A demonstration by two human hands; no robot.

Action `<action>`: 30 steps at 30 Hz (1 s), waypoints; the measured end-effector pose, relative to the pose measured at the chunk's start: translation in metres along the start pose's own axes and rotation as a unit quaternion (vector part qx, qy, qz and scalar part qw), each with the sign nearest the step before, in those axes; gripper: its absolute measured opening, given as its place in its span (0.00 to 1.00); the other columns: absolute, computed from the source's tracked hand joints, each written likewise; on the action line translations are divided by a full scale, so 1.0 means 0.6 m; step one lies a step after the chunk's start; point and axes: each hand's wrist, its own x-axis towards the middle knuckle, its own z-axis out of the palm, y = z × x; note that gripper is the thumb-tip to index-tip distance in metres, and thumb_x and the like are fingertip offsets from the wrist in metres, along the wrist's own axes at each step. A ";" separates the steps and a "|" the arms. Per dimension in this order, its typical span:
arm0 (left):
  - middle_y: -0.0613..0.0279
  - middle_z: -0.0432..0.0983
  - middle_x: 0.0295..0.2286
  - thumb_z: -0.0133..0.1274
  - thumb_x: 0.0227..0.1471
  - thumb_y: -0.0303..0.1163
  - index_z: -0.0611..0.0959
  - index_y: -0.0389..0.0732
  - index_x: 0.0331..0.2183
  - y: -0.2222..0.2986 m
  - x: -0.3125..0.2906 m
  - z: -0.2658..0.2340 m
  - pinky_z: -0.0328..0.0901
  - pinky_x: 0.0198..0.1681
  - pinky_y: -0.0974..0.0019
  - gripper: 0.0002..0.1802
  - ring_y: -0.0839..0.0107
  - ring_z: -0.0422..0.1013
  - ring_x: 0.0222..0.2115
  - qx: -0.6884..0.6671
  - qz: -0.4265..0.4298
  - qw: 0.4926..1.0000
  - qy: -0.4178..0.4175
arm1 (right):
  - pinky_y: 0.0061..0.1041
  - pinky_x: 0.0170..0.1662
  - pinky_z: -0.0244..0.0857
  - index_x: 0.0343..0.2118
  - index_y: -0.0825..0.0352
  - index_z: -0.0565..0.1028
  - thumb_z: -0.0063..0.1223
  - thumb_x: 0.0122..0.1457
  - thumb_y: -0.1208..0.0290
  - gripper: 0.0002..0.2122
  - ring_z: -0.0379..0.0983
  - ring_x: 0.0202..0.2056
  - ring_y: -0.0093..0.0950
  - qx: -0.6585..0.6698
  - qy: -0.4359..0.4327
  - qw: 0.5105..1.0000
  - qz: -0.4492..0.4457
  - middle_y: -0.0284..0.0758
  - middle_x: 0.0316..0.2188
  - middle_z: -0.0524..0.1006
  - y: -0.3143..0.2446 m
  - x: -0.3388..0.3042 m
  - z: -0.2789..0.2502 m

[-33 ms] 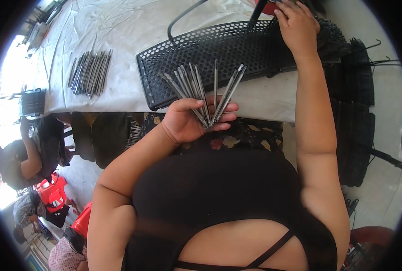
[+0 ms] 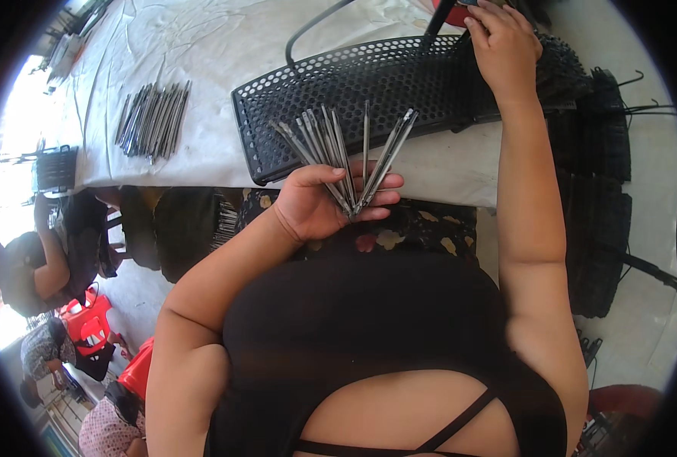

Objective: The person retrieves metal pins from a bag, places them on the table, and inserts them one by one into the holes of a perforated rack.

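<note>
My left hand (image 2: 312,202) holds a fan of thin dark metal rods (image 2: 331,141) in front of my lap. Their lower ends gather at the palm and the thumb lies across them, while their tips spread away from me, above a black perforated metal rack (image 2: 300,91). My right hand (image 2: 506,53) reaches to the far right, its fingers bent at a red container (image 2: 453,14) by the upper edge. A small dark thing shows at those fingertips; its kind is unclear. Further left, a bundle of similar rods (image 2: 153,120) lies on the white-covered table (image 2: 201,46).
Stacked black bundles (image 2: 590,228) stand along the right side. A curved black bar (image 2: 293,42) rises behind the rack. At the left, other people sit near red plastic chairs (image 2: 87,320), and a dark crate (image 2: 54,169) rests at the table edge.
</note>
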 end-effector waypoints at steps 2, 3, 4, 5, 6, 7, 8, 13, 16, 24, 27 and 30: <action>0.39 0.64 0.54 0.49 0.49 0.36 0.62 0.28 0.57 0.001 -0.003 0.001 0.59 0.58 0.50 0.37 0.49 0.65 0.54 -0.002 0.007 1.000 0.001 | 0.21 0.37 0.69 0.37 0.64 0.79 0.55 0.58 0.72 0.06 0.78 0.36 0.25 -0.353 -0.049 0.918 -0.176 0.34 0.33 0.80 -0.013 0.002 0.016; 0.39 0.64 0.54 0.49 0.49 0.37 0.62 0.28 0.57 0.001 -0.004 0.000 0.60 0.58 0.50 0.37 0.49 0.65 0.54 -0.003 0.006 1.000 -0.002 | 0.23 0.38 0.68 0.35 0.64 0.81 0.58 0.55 0.71 0.06 0.76 0.37 0.24 -0.199 -0.064 0.977 -0.046 0.31 0.33 0.80 -0.039 -0.013 0.041; 0.39 0.65 0.54 0.48 0.49 0.36 0.63 0.29 0.57 0.001 -0.005 -0.004 0.60 0.58 0.49 0.36 0.49 0.65 0.54 -0.006 0.007 1.000 -0.003 | 0.23 0.39 0.68 0.36 0.64 0.80 0.59 0.54 0.71 0.07 0.76 0.36 0.24 -0.111 -0.120 0.985 0.051 0.31 0.33 0.80 -0.072 -0.025 0.060; 0.39 0.65 0.54 0.48 0.49 0.36 0.63 0.29 0.57 0.001 -0.005 -0.005 0.60 0.58 0.49 0.36 0.49 0.65 0.54 -0.007 0.011 1.000 -0.002 | 0.23 0.40 0.68 0.36 0.64 0.80 0.60 0.53 0.72 0.08 0.75 0.36 0.25 -0.021 -0.174 0.973 0.148 0.31 0.33 0.80 -0.101 -0.035 0.075; 0.38 0.65 0.54 0.48 0.49 0.36 0.64 0.30 0.57 0.001 -0.005 -0.004 0.60 0.58 0.49 0.35 0.49 0.65 0.54 -0.014 0.010 1.000 -0.001 | 0.23 0.41 0.67 0.38 0.65 0.79 0.60 0.53 0.72 0.09 0.74 0.37 0.24 0.031 -0.238 0.955 0.177 0.31 0.34 0.80 -0.123 -0.039 0.089; 0.38 0.65 0.54 0.48 0.49 0.35 0.65 0.30 0.56 0.001 -0.006 -0.004 0.60 0.58 0.48 0.34 0.48 0.66 0.53 -0.020 0.009 1.000 0.001 | 0.23 0.42 0.67 0.39 0.65 0.79 0.60 0.53 0.72 0.11 0.74 0.37 0.24 0.083 -0.299 0.928 0.205 0.31 0.36 0.79 -0.139 -0.042 0.102; 0.37 0.65 0.53 0.47 0.50 0.35 0.66 0.32 0.56 0.001 -0.006 -0.004 0.60 0.58 0.47 0.32 0.47 0.65 0.53 -0.028 0.011 1.000 -0.002 | 0.24 0.43 0.67 0.41 0.65 0.78 0.59 0.52 0.72 0.13 0.73 0.39 0.25 0.092 -0.324 0.927 0.163 0.33 0.37 0.79 -0.150 -0.043 0.114; 0.35 0.65 0.53 0.47 0.49 0.34 0.66 0.32 0.56 0.001 -0.007 -0.005 0.61 0.57 0.47 0.32 0.45 0.66 0.53 -0.035 0.016 0.999 -0.006 | 0.32 0.57 0.58 0.48 0.64 0.73 0.61 0.44 0.69 0.24 0.70 0.48 0.34 0.053 -0.400 0.915 0.019 0.37 0.43 0.76 -0.167 -0.048 0.155; 0.35 0.65 0.53 0.47 0.49 0.34 0.66 0.32 0.56 0.001 -0.008 -0.004 0.61 0.56 0.47 0.33 0.45 0.66 0.53 -0.032 0.019 0.999 -0.013 | 0.32 0.56 0.58 0.46 0.65 0.74 0.61 0.45 0.67 0.22 0.69 0.47 0.34 0.023 -0.427 0.903 0.041 0.38 0.42 0.76 -0.180 -0.043 0.175; 0.36 0.64 0.54 0.47 0.50 0.35 0.64 0.31 0.57 0.001 -0.009 -0.007 0.61 0.57 0.47 0.34 0.45 0.66 0.53 -0.025 0.013 0.999 -0.024 | 0.32 0.38 0.70 0.31 0.66 0.80 0.62 0.46 0.64 0.12 0.77 0.34 0.34 0.094 -0.467 0.855 0.205 0.38 0.28 0.79 -0.173 -0.013 0.205; 0.36 0.64 0.54 0.47 0.50 0.35 0.64 0.29 0.57 0.001 -0.002 -0.009 0.61 0.57 0.47 0.34 0.46 0.66 0.53 -0.023 0.001 0.999 -0.034 | 0.24 0.32 0.67 0.30 0.67 0.78 0.57 0.53 0.70 0.06 0.76 0.30 0.23 0.201 -0.313 0.864 0.341 0.32 0.28 0.79 -0.151 0.015 0.159; 0.38 0.65 0.54 0.49 0.50 0.37 0.64 0.26 0.56 0.001 -0.009 -0.010 0.60 0.58 0.49 0.35 0.48 0.65 0.54 -0.009 0.002 1.000 -0.023 | 0.24 0.35 0.69 0.40 0.72 0.76 0.54 0.56 0.77 0.09 0.77 0.30 0.24 0.187 -0.112 0.844 0.491 0.36 0.31 0.80 -0.183 0.079 0.089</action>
